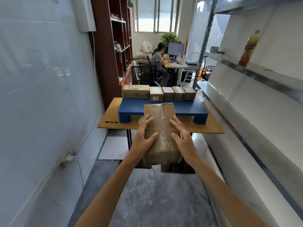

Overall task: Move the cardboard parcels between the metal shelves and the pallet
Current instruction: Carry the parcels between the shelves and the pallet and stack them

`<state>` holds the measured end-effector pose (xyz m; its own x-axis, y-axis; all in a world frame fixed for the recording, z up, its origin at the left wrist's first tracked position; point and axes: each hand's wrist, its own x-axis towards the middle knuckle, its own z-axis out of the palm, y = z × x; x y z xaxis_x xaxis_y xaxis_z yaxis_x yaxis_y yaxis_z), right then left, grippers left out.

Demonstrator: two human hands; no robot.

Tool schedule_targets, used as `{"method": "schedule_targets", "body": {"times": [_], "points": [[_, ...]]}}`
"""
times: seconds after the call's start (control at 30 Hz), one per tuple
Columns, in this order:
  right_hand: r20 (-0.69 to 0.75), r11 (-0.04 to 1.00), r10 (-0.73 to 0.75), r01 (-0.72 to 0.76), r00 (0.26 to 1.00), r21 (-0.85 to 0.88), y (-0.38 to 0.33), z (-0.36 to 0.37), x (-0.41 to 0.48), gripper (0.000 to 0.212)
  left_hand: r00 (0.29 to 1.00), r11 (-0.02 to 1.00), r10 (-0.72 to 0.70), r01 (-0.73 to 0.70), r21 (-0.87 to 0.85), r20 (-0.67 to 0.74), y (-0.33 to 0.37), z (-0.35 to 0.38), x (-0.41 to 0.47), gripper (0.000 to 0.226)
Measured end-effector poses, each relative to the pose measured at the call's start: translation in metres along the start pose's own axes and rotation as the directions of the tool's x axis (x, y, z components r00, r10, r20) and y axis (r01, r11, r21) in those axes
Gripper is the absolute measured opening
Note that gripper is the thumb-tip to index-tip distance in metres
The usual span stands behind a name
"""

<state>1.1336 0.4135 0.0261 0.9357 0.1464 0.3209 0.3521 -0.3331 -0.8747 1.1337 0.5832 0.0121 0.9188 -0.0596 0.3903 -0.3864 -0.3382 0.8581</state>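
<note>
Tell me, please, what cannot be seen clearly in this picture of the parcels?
All in the head view:
1. Underside of the held parcel: hidden by the parcel itself, the left hand and the right hand.
2. White label on a parcel on the blue pallet: too small to read.
3. Bottle on the metal shelf: blurred, label unreadable.
4. Top shelf: cut off by the upper edge.

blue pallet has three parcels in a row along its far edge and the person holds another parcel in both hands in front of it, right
Not three: the head view shows five parcels in the row along the far edge of the blue pallet. The rest stands: the left hand and right hand hold another parcel in front of it.
</note>
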Motion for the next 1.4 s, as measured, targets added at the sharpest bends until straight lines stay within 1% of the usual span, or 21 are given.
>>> {"method": "schedule_targets", "body": {"times": [0.2, 0.43, 0.67, 0.77, 0.9, 1.17, 1.4], "points": [[0.083, 0.993, 0.025, -0.034, 0.996, 0.115, 0.036, 0.014, 0.063, 0.048, 0.997, 0.998, -0.056, 0.057, 0.014, -0.052, -0.038, -0.001, 0.047, 0.058], [0.125, 0.987, 0.043, -0.062, 0.991, 0.148, 0.070, 0.050, 0.147, 0.046, 0.993, 0.996, -0.085, 0.085, -0.003, -0.079, -0.093, -0.024, 0.118, 0.055], [0.127, 0.986, 0.032, -0.052, 0.991, 0.157, 0.103, 0.112, 0.263, 0.046, 0.990, 0.992, -0.121, 0.119, -0.033, -0.069, -0.166, -0.075, 0.216, 0.047], [0.134, 0.983, 0.052, -0.074, 0.990, 0.167, 0.112, 0.142, 0.310, 0.044, 0.987, 0.987, -0.156, 0.154, -0.034, -0.049, -0.196, -0.101, 0.255, 0.045], [0.108, 0.972, 0.072, -0.094, 0.992, 0.216, 0.115, 0.176, 0.358, 0.040, 0.987, 0.987, -0.159, 0.160, 0.016, -0.006, -0.231, -0.130, 0.308, 0.046], [0.131, 0.938, 0.175, -0.205, 0.976, 0.280, 0.160, 0.221, 0.449, 0.040, 0.966, 0.967, -0.253, 0.251, 0.032, 0.050, -0.306, -0.156, 0.386, 0.045], [0.180, 0.942, 0.213, -0.251, 0.960, 0.223, 0.216, 0.268, 0.537, 0.043, 0.917, 0.923, -0.385, 0.384, 0.035, 0.106, -0.375, -0.171, 0.464, 0.050]]}}
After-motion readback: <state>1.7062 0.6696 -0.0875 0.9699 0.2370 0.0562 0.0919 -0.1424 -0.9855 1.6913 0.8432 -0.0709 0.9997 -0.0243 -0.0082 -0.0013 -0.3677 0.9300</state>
